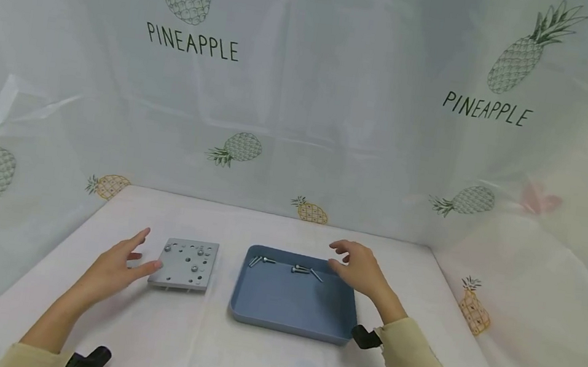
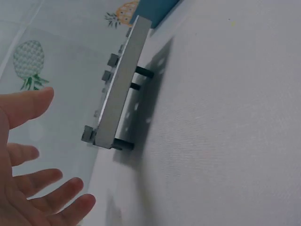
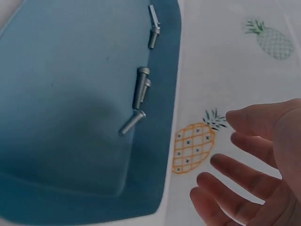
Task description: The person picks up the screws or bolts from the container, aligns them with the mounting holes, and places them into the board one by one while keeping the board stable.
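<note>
A grey metal plate (image 1: 179, 267) drilled with several holes lies on the table at the left. Several bolts (image 2: 113, 60) stand in it, and their shanks poke out below in the left wrist view. My left hand (image 1: 112, 271) hovers by the plate's left edge, fingers spread and holding nothing. To the right, a blue tray (image 1: 286, 306) bears several loose bolts (image 3: 140, 89) along its far side. Over the tray's far right corner, my right hand (image 1: 360, 270) hangs with loosely bent fingers and an empty grasp.
White cloth printed with pineapples (image 1: 312, 212) rises behind the table and at both sides. The white tabletop (image 1: 211, 346) extends in front of the plate and tray. Each sleeve carries a black wrist mount (image 1: 365, 337).
</note>
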Demonstrator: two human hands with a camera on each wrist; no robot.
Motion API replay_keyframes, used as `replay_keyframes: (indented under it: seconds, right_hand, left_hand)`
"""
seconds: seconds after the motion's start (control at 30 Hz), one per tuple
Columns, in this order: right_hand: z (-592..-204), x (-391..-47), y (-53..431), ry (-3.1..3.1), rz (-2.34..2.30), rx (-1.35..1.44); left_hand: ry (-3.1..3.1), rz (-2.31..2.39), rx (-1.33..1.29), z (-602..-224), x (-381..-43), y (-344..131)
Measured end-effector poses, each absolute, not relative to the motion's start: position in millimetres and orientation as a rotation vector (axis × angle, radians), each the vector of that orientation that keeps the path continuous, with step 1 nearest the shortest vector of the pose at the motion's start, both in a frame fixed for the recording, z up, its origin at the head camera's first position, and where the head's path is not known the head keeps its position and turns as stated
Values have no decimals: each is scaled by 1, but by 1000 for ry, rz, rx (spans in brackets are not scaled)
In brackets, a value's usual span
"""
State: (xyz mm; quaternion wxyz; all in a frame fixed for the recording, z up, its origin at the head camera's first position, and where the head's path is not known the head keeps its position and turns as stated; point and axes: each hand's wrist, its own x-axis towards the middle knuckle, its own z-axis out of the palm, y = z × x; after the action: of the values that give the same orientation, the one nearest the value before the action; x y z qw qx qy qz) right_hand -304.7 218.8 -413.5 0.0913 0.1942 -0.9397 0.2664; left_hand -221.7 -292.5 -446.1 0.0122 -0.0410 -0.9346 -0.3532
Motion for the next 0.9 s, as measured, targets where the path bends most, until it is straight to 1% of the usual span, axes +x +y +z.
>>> replay_keyframes:
  seconds: [0.13, 0.27, 0.9]
  right_hand:
    - [-424, -313, 209, -2852, 844, 578]
    - [-435, -318, 202, -2892, 858, 558]
    - [-459, -320, 185, -2938, 953, 345]
  left_hand:
    - [-2973, -1233, -50, -450, -221, -293]
    - [-3002, -1329, -27, -453, -221, -292]
    - [-2976, -1459, 26, -469, -229, -288]
